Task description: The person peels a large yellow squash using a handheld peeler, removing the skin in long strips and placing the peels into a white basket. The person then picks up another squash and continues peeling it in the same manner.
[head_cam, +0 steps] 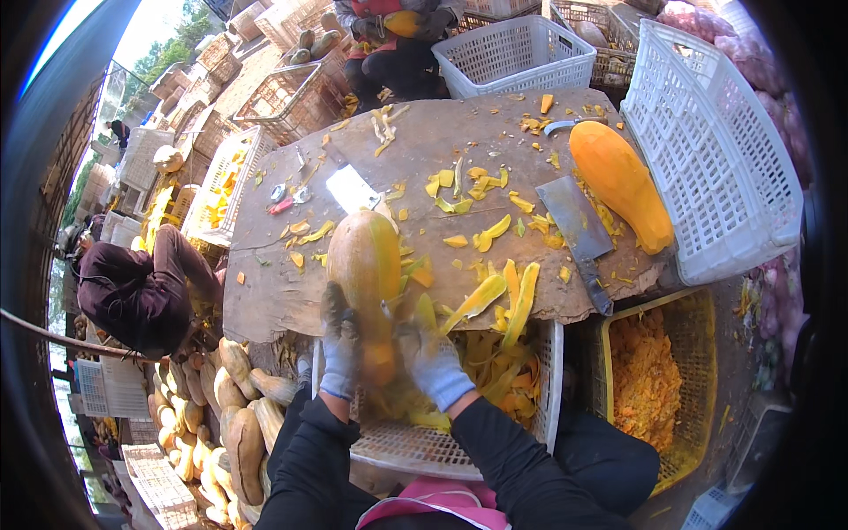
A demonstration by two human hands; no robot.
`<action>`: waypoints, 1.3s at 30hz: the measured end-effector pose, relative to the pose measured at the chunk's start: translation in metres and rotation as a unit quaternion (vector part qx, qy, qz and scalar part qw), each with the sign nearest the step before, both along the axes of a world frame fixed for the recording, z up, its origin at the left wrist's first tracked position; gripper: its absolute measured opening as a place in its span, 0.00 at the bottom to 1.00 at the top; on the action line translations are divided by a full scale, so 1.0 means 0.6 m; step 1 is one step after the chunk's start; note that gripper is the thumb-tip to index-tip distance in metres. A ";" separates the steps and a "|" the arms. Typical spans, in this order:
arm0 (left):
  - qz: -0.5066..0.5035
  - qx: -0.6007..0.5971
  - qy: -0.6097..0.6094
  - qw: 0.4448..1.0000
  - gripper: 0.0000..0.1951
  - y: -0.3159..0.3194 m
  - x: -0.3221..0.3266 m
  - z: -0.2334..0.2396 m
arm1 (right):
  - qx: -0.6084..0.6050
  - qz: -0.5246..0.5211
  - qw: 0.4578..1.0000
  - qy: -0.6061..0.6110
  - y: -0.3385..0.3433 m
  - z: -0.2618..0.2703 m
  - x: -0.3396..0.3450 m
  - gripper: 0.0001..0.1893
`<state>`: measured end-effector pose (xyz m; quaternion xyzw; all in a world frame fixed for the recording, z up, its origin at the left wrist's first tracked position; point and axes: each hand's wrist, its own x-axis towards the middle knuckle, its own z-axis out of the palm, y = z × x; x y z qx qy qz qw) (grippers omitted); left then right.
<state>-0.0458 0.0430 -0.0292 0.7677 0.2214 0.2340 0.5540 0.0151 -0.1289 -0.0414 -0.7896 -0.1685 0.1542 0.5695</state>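
Observation:
A long squash (364, 258), partly peeled at its near end, stands over the near edge of a worn wooden board (291, 179). My gloved left hand (340, 344) is closed around its left side. On its right, my gloved right hand (430, 358) is blurred beside the lower part; a small bright tool part shows near the fingers, but what it holds is hidden. Long peel strips (523, 298) hang over the board's edge above a white plastic crate (555, 391) of peelings. A cleaver (576, 218) and a fully peeled squash (619, 185) lie to the right.
Another cleaver (351, 189), a curved knife (563, 126) and a red-handled tool (279, 207) lie on the board. A yellow crate (702, 391) holds orange pulp. Whole squashes (242, 444) are heaped at left. One person (397, 53) sits opposite, another (139, 285) at left. White crates (715, 146) stand around.

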 end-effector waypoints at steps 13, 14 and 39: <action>0.031 -0.259 -0.064 0.963 0.27 -0.027 0.016 0.012 | -0.149 0.171 0.963 0.146 -0.062 -0.024 -0.141 0.24; 0.014 -0.213 -0.038 0.976 0.28 -0.014 0.007 0.004 | -0.138 0.160 0.968 0.135 -0.063 -0.024 -0.139 0.23; 0.011 -0.224 -0.059 0.973 0.33 0.005 -0.010 0.005 | -0.173 0.150 0.959 0.169 -0.096 -0.004 -0.147 0.24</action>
